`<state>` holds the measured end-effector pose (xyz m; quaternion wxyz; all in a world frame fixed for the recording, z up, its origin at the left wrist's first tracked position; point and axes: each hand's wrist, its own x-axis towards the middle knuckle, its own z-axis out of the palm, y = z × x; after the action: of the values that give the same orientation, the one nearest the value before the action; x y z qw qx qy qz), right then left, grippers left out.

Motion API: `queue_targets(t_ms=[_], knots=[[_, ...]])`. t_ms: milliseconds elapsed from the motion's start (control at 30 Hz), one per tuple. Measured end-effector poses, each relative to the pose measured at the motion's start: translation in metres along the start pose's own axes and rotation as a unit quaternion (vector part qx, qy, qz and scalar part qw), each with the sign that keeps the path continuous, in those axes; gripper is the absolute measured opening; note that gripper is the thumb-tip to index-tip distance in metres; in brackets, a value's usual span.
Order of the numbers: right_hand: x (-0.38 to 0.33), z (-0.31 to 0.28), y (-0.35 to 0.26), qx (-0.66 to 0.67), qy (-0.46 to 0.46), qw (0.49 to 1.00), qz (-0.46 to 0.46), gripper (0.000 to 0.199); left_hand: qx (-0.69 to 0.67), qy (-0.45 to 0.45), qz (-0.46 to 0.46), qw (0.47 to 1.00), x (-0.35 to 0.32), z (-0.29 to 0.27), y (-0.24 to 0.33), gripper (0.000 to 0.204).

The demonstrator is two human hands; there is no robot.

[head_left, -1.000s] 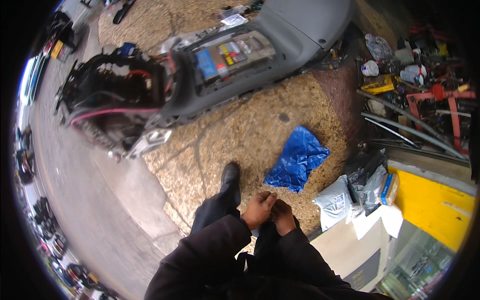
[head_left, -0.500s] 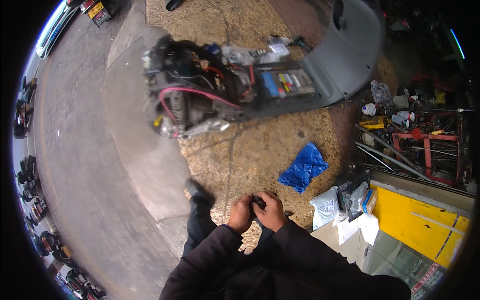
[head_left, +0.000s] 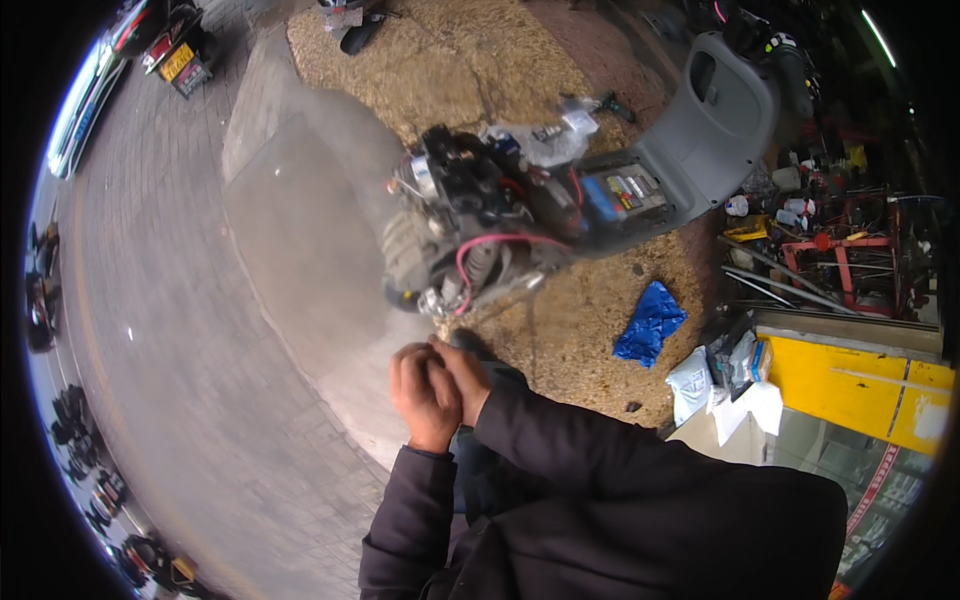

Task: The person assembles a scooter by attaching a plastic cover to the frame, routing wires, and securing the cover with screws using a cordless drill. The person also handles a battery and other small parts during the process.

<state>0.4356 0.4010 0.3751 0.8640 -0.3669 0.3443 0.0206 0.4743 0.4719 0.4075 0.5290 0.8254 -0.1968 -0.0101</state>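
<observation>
Nearest the camera, two dark sleeves point(head_left: 600, 440) run up from the lower edge to bare hands that meet above the person's leg; the left hand point(head_left: 425, 397) lies against the right hand point(head_left: 468, 378) and covers part of it; the left fingers are bent and lie close together; most of the right fingers are hidden, so their state cannot be told; whether anything is pinched between the two hands cannot be told either. A dark shoe point(head_left: 466, 344) shows just beyond the hands.

The scooter point(head_left: 590, 238) stands beyond the shoe, its near end close to the hands but apart from them; its mechanical parts are exposed at that end, with a pink hose point(head_left: 510, 239) curving over them; a labelled box point(head_left: 626, 192) sits in the floorboard opening; a grey panel point(head_left: 722, 130) rises at the far end.

To the right, a crumpled blue bag point(head_left: 651, 325) lies on the pebbled ground; pale packets point(head_left: 690, 385) rest near it, beside a yellow panel point(head_left: 835, 385); behind these, a red metal frame point(head_left: 848, 265) stands among assorted parts. Past the scooter lies clear plastic wrapping point(head_left: 550, 145); parked two-wheelers point(head_left: 72, 430) line the far left edge.
</observation>
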Motion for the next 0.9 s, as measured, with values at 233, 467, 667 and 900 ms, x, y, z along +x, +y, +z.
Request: queue_targets(t_ms=[233,467,667,900], knots=[[0.171,0.1,-0.001,0.293,-0.117,0.944,0.099,0.035,0.126,-0.087,0.113,0.982,0.141,-0.054,-0.044,0.036],[0.244,0.136,-0.086,0.294,-0.132,0.941,0.101,0.034,0.019,-0.155,0.118,0.981,0.262,-0.062,-0.074,0.032],[0.323,0.15,-0.131,0.293,0.058,0.951,0.079,0.03,-0.07,-0.262,0.104,0.957,0.373,-0.064,-0.127,0.016],[0.386,0.139,-0.143,0.385,0.158,0.909,0.016,0.038,-0.115,-0.395,-0.105,0.905,0.491,-0.058,-0.176,0.011]])
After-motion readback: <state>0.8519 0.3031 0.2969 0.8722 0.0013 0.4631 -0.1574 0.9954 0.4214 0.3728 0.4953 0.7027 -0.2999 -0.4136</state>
